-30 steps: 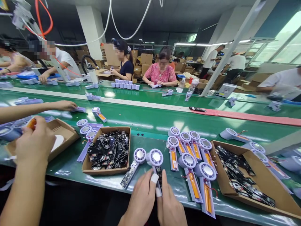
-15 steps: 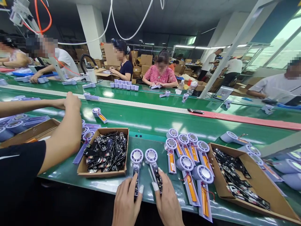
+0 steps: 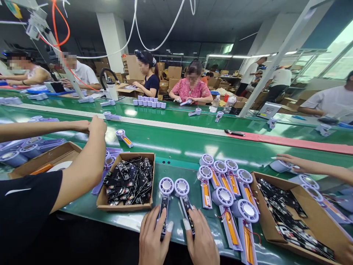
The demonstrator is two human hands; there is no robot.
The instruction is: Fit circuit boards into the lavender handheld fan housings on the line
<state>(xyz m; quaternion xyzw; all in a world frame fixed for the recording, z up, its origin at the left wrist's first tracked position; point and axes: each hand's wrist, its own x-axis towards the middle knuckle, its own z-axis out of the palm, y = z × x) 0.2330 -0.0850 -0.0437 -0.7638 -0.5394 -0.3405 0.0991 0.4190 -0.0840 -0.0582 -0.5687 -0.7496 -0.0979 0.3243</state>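
Note:
Two lilac fan halves lie side by side on the green bench in front of me, each with a black circuit board in its handle. My left hand (image 3: 153, 237) pinches the handle of the left fan half (image 3: 165, 197). My right hand (image 3: 201, 239) pinches the handle of the right fan half (image 3: 184, 197). A taped fingertip shows on each hand.
A cardboard box of black circuit boards (image 3: 127, 181) sits left of the fans. Several fan halves with orange batteries (image 3: 226, 187) lie to the right, beside another box of boards (image 3: 289, 211). A co-worker's arm (image 3: 77, 173) reaches across at left; another hand (image 3: 289, 162) reaches in at right.
My left hand took hold of the left fan half and straightened it beside the right one. The co-worker's arm at left swung out over the belt. A hand came in from the right.

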